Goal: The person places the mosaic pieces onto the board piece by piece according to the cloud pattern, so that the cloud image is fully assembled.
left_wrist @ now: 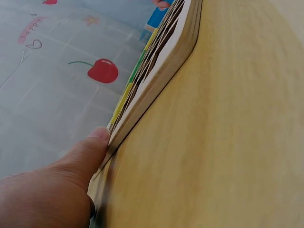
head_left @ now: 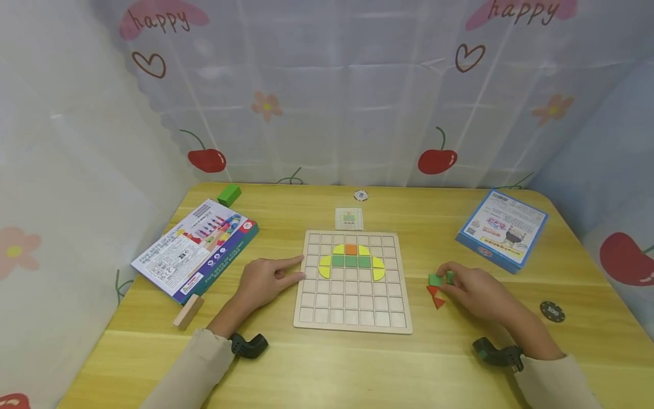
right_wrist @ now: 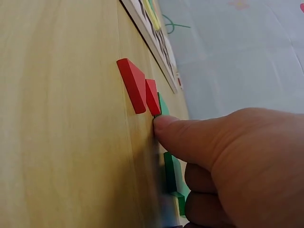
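Observation:
A wooden grid board (head_left: pixel 352 307) lies mid-table with yellow, orange and green pieces (head_left: pixel 350 261) set in its upper rows. My left hand (head_left: pixel 301 268) rests at the board's left edge, index finger straight along it, and my thumb (left_wrist: pixel 95 145) presses against the board's side (left_wrist: pixel 161 71). To the right of the board, my right hand (head_left: pixel 443 278) curls over two small green pieces (head_left: pixel 435 279). Its thumb (right_wrist: pixel 164 126) and fingers pinch a green piece (right_wrist: pixel 171 171). Two red triangles (head_left: pixel 435 296) (right_wrist: pixel 135 83) lie just beside it on the table.
A blue box (head_left: pixel 502 230) sits at the far right, and a printed box (head_left: pixel 196 249) lies at the left. Near them are a green block (head_left: pixel 229 194), a wooden block (head_left: pixel 188 312), a small card (head_left: pixel 349 218), a white chip (head_left: pixel 361 195) and a black chip (head_left: pixel 552 311). Curtain walls surround the table.

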The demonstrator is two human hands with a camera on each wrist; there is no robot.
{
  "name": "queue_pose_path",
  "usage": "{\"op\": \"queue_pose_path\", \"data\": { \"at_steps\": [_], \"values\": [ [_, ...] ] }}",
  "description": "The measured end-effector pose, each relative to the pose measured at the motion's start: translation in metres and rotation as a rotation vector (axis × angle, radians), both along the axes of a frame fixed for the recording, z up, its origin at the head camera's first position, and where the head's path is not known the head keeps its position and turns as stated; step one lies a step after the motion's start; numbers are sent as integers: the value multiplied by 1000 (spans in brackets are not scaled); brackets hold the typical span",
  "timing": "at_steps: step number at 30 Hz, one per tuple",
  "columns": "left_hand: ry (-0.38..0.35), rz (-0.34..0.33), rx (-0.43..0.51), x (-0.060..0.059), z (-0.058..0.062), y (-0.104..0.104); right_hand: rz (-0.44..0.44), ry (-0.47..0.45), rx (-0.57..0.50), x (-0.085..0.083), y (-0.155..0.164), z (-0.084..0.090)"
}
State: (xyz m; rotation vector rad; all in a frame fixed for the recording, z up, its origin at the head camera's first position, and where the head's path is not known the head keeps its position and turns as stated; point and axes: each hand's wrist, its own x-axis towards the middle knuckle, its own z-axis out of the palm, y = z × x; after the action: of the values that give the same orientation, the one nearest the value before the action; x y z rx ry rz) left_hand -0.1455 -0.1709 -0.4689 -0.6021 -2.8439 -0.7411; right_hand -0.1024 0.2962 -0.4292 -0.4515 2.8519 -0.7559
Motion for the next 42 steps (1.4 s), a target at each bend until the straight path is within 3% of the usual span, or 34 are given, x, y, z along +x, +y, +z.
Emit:
{"op": "queue_pose_path", "data": {
  "at_steps": [8,17,23,29,36,42],
  "values": [
    [20,-9,17,-1,3,-1,2,-1,-63,-2,-9,6],
    [22,-6,18,0,3,-4,91,-18,-158,-8,-73,-2],
    [13,-5,22,0,2,-4,64,8,-160,-16,-114,0],
    [31,-5,18,-1,2,-5,33,17,-126,-22,-132,-3],
    [18,-25,23,-1,1,-2,19,119,-139,-14,-128,-14],
    [17,-22,20,0,1,0,-4,263,-100,-7,-128,-25]
  ]
}}
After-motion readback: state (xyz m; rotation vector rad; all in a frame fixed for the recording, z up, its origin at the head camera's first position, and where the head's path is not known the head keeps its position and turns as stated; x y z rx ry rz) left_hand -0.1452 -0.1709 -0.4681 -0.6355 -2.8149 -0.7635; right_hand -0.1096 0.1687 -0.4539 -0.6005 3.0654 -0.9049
